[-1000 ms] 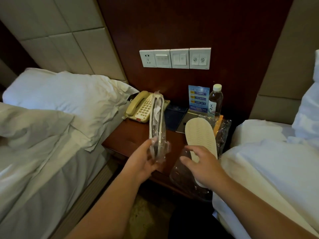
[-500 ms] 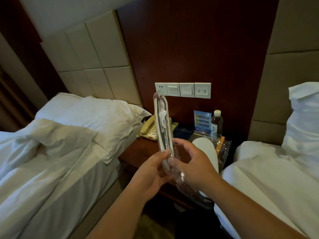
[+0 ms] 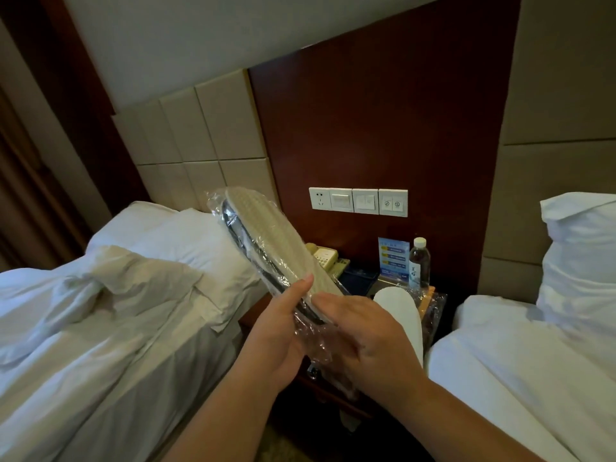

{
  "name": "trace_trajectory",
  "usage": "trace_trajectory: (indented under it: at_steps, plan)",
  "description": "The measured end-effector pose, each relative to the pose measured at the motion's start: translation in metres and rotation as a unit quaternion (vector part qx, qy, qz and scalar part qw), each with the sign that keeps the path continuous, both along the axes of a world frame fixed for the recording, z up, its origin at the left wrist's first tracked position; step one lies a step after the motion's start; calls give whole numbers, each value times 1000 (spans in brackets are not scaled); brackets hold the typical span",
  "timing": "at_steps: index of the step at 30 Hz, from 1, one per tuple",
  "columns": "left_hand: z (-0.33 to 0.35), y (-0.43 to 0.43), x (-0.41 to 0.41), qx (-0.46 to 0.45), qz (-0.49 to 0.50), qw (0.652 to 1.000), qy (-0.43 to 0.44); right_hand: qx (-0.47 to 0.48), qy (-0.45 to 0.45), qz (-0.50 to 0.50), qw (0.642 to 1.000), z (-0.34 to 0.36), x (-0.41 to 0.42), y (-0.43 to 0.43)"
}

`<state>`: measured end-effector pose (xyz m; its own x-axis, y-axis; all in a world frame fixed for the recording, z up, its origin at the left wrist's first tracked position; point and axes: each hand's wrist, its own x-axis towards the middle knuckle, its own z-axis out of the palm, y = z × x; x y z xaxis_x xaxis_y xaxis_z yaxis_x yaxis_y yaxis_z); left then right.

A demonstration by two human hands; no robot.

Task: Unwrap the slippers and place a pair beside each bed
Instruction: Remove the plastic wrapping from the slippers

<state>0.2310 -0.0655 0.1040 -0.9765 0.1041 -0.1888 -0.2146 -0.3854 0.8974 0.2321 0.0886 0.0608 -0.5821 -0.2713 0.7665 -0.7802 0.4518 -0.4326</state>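
Observation:
A pair of white slippers in a clear plastic wrap (image 3: 266, 241) is raised in front of me, sole side up, tilted up to the left. My left hand (image 3: 280, 331) grips its lower end, thumb on the sole. My right hand (image 3: 370, 341) is closed on the loose crinkled plastic at that same end. A second white slipper pair (image 3: 400, 315) lies in an open wrap on the nightstand (image 3: 253, 315), partly behind my right hand.
A bed with white linen (image 3: 116, 328) lies on the left, another (image 3: 533, 361) on the right. On the nightstand stand a beige phone (image 3: 325, 258), a blue card (image 3: 393, 258) and a water bottle (image 3: 419, 265). Wall switches (image 3: 358, 201) sit above.
My right hand left the slipper on the nightstand and took the plastic of the wrapped pair. The pair rose and turned from edge-on to sole up, leaning left. My view lifted.

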Motion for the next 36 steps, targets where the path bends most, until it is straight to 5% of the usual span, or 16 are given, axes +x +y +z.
trace_trajectory:
  at_steps: [9,16,23,27,36]
  plan:
    - [-7,-15,11,-14,88,996,-29,-26,156,-63,985,21,9,12]
    - [-9,-20,23,17,98,994,-40,9,40,-65,997,32,-9,34]
    - [-10,-28,30,30,104,992,-57,-46,49,-54,996,38,-6,48]
    - [-15,-29,32,18,89,994,-60,66,-46,-12,997,34,-3,46]
    - [-19,-27,40,-37,85,995,-40,21,26,3,999,36,-3,49]
